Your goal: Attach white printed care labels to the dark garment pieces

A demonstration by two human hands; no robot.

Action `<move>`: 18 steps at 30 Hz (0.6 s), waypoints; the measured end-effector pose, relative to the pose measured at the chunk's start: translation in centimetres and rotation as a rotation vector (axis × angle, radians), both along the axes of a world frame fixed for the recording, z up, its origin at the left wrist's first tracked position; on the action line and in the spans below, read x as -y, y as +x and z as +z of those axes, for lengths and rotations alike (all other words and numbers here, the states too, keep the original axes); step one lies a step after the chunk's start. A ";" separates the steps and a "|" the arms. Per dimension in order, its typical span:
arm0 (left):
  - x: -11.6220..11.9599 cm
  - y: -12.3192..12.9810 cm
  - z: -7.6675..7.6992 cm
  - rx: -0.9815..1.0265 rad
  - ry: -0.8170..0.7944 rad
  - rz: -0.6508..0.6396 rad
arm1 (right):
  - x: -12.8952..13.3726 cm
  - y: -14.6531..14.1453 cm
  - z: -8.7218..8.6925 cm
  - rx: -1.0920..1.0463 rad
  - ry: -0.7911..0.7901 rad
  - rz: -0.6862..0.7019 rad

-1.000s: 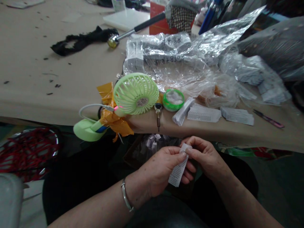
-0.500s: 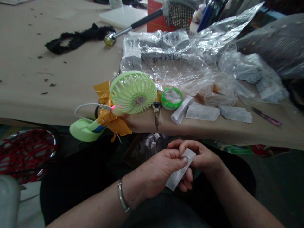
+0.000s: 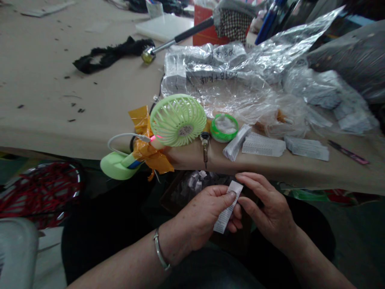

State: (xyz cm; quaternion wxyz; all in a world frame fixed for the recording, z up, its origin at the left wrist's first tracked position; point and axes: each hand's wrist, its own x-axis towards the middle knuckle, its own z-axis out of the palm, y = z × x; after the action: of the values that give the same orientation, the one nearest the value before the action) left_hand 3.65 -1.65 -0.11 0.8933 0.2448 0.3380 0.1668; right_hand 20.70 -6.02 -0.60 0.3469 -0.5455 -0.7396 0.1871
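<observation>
My left hand [image 3: 207, 214] is closed on a narrow white printed label [image 3: 226, 214], its thumb pressed on the label's upper part and fingers curled underneath. Just right of the label, my right hand [image 3: 267, 204] has its thumb and fingers apart, with nothing visible between them. Above the hands, at the table edge, lie a fanned stack of printed labels [image 3: 264, 145], a bundle of folded labels [image 3: 237, 143] and another label stack [image 3: 306, 148]. Below the table edge, a box of label pieces [image 3: 197, 180] is partly hidden behind my left hand.
A light green fan [image 3: 178, 120] is taped to the table edge. Beside it, a soldering iron [image 3: 205, 148] points over the edge, near a green-rimmed tub [image 3: 224, 128] of white fluff. Pink-handled tweezers or a cutter [image 3: 349, 152] lie right. Clear plastic bags [image 3: 216, 80] are behind.
My right hand has come off the label and moved right, its fingers spreading. The left hand keeps hold of the label. The whole view has shifted slightly.
</observation>
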 end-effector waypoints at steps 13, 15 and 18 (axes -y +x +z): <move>0.3 -1.0 0.3 -0.073 0.125 0.112 | -1.3 -2.3 -0.3 -0.640 -0.457 -0.131; 0.3 -1.3 0.5 -0.114 0.165 0.120 | -1.8 -2.8 -0.7 -0.763 -0.529 -0.117; 0.3 -1.7 0.8 -0.178 0.248 0.128 | -2.4 -3.7 -1.1 -0.842 -0.550 -0.091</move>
State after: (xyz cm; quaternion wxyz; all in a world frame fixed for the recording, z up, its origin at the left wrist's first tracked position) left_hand 1.93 -1.92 0.65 0.8102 0.3451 0.4075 0.2417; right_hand 17.01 -3.64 -1.68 0.4663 -0.5254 -0.4344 0.5637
